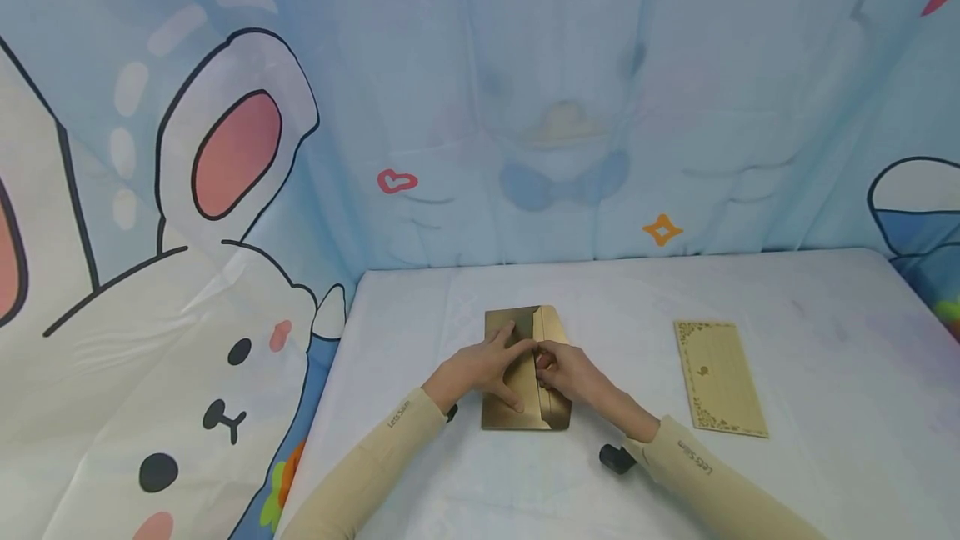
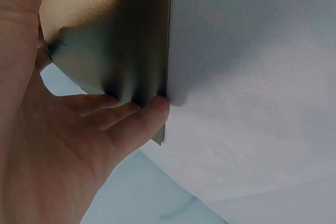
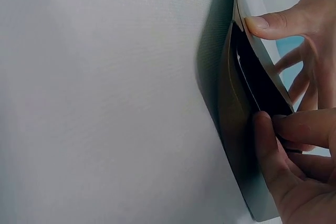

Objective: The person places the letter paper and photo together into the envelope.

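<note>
A shiny gold envelope (image 1: 527, 380) lies on the white table, its flap (image 1: 553, 325) folded out to the right. My left hand (image 1: 487, 365) is spread over its left part, fingers and thumb extended; in the left wrist view those fingertips rest on the gold surface (image 2: 100, 45). At the envelope's mouth is my right hand (image 1: 566, 372), thumb and index finger pinching the edge. The right wrist view shows the mouth (image 3: 265, 74) gaping, dark inside, with the left thumb (image 3: 260, 23) on the upper panel. Whether anything else is in the pinch, I cannot tell.
To the right lies a tan rectangular card (image 1: 722, 377) with a brown ornamental border. The white table (image 1: 420, 315) meets a blue printed curtain (image 1: 450, 107) at the back. A small black device (image 1: 617, 458) sits by the right wrist.
</note>
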The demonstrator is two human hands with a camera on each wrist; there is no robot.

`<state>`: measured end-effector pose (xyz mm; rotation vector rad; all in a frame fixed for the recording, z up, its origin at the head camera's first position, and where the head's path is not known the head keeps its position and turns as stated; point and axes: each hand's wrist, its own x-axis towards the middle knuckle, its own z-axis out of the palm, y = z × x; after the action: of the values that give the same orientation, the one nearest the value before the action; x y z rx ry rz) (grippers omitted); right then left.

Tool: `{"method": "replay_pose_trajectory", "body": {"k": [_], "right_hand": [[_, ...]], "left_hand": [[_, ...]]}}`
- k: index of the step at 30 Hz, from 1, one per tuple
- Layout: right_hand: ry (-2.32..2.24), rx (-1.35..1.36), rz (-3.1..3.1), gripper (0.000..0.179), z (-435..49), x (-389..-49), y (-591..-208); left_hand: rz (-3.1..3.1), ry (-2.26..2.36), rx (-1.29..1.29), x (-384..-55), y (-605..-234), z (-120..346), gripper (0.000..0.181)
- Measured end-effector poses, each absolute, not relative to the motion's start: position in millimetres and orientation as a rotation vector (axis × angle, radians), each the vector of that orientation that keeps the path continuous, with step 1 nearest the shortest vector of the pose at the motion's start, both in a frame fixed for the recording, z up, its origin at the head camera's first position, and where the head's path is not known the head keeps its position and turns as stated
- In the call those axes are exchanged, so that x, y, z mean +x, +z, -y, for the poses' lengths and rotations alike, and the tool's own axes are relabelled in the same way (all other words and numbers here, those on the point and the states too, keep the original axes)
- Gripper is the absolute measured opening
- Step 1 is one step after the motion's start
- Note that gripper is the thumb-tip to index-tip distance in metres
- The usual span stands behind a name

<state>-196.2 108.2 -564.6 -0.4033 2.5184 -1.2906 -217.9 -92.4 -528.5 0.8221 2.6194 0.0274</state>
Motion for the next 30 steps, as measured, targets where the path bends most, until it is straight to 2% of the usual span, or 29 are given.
{"method": "replay_pose_trajectory", "body": {"k": [15, 25, 30], "right_hand": [[-1.044, -0.688, -2.809, 0.046, -125, -182, -554], [-0.903, -0.737, -2.899, 0.062, -139, -170, -551], [-0.880, -0.789, -2.957, 0.063, -149, -166, -553]], "left_hand": [[-2.614, -0.024, 0.799, -218, -527, 91, 0.113], [-2.604, -0.008, 0.794, -219, -529, 91, 0.112], [-2.621, -0.014, 0.832, -218, -526, 91, 0.111]]}}
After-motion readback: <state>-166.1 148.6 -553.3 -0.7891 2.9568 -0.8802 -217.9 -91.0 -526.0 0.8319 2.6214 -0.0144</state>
